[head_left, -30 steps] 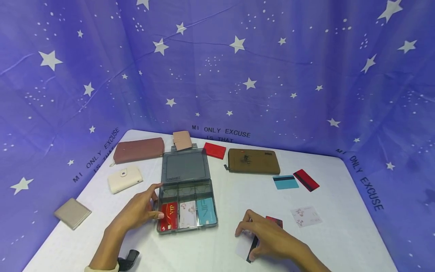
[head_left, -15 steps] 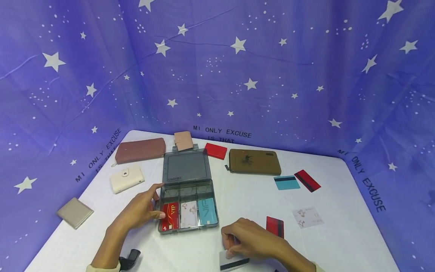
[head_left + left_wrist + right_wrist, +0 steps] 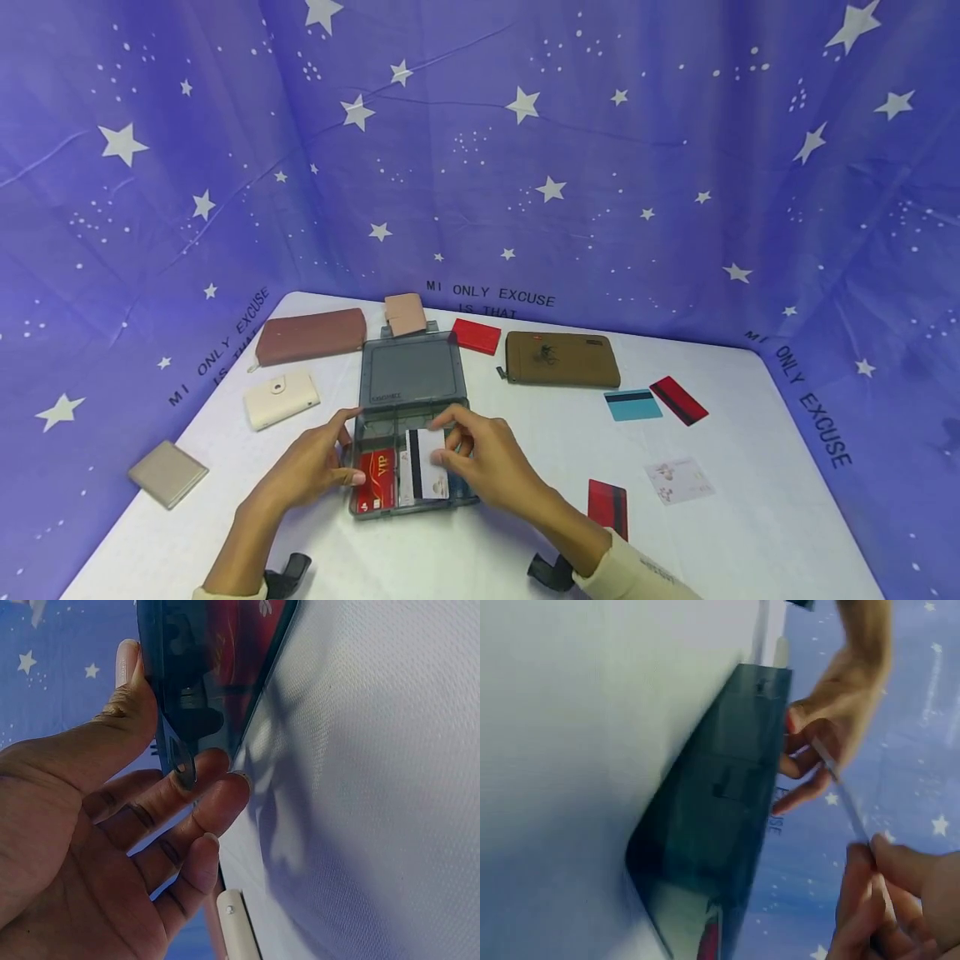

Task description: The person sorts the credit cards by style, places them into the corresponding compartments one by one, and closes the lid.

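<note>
My left hand (image 3: 309, 467) holds the left side of a grey translucent compartment box (image 3: 412, 371), which lies with its lid folded back. In the left wrist view the thumb is on the rim and fingertips touch the outer side by a small tab. My right hand (image 3: 501, 471) pinches a white card (image 3: 433, 475) with a black stripe, raised above the box's middle front compartment. A red VIP card (image 3: 377, 482) lies in the left front compartment. The held card mostly covers the white card below, and my right hand mostly hides the right front compartment.
To the right lie a red card (image 3: 607, 508), a blue card (image 3: 633, 406), another red card (image 3: 678, 401) and a floral white card (image 3: 679, 481). Around the box are a brown wallet (image 3: 562, 360), a maroon wallet (image 3: 313, 337), a cream wallet (image 3: 282, 402) and a beige wallet (image 3: 168, 474).
My right hand has taken the striped white card from the table, moved left and up with it, and brought it over the box. My left hand stays at the box's side.
</note>
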`<action>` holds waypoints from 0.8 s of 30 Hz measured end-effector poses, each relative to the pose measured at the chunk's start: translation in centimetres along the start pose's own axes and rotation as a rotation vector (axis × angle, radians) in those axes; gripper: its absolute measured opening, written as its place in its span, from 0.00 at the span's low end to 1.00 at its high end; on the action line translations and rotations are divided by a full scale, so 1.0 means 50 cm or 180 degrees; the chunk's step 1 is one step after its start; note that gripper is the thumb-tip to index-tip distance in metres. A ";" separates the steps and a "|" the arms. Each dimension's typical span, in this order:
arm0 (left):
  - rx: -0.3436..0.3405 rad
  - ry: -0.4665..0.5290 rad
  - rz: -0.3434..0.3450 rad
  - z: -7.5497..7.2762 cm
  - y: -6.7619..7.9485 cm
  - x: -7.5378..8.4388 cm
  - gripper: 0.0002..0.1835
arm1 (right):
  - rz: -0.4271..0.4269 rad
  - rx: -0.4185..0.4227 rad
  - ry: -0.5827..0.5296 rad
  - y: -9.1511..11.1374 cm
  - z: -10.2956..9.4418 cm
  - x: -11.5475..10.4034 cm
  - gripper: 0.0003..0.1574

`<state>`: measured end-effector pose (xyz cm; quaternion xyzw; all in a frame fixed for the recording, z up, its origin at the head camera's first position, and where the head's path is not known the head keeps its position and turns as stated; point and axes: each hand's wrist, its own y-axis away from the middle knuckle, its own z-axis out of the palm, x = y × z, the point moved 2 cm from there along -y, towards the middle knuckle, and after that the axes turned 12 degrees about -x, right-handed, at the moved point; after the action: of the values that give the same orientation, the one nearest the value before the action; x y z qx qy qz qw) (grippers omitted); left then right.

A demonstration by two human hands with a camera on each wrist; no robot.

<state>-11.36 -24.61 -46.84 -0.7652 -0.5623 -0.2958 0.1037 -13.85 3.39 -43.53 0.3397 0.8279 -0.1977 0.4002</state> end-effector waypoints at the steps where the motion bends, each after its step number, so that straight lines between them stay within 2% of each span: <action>1: 0.0002 0.0005 -0.0003 0.001 0.001 -0.001 0.51 | -0.0024 0.0102 0.0148 -0.009 0.005 0.001 0.19; 4: 0.0005 0.0007 -0.0024 0.002 0.001 -0.002 0.51 | -0.0103 0.0283 0.0647 -0.030 0.024 0.006 0.19; 6: 0.0000 0.0015 -0.0053 0.002 0.001 -0.002 0.51 | -0.0125 0.0305 0.0965 -0.038 0.038 0.010 0.19; 12: -0.0025 0.0062 -0.0059 0.003 0.000 -0.004 0.51 | -0.0021 -0.0007 0.2174 -0.042 0.072 0.024 0.20; 14: -0.0024 0.0057 -0.0055 0.002 0.000 -0.003 0.51 | 0.0021 -0.0138 0.2445 -0.040 0.078 0.029 0.22; 16: -0.0016 0.0042 -0.0064 0.000 0.001 -0.001 0.51 | 0.0059 -0.0291 0.2539 -0.037 0.082 0.034 0.27; 18: -0.0007 0.0031 -0.0082 -0.002 0.001 0.000 0.51 | 0.0091 -0.0416 0.2487 -0.030 0.083 0.036 0.30; 21: 0.0000 0.0018 -0.0105 -0.003 0.001 0.001 0.51 | 0.0074 -0.0481 0.2214 -0.017 0.077 0.036 0.30; 24: -0.0008 0.0025 -0.0101 -0.004 0.000 0.001 0.51 | 0.0005 -0.0392 0.1887 0.003 0.061 0.033 0.28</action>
<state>-11.41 -24.68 -46.66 -0.7552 -0.5736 -0.3010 0.1003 -12.88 2.35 -46.67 0.3583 0.9188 -0.0391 0.1610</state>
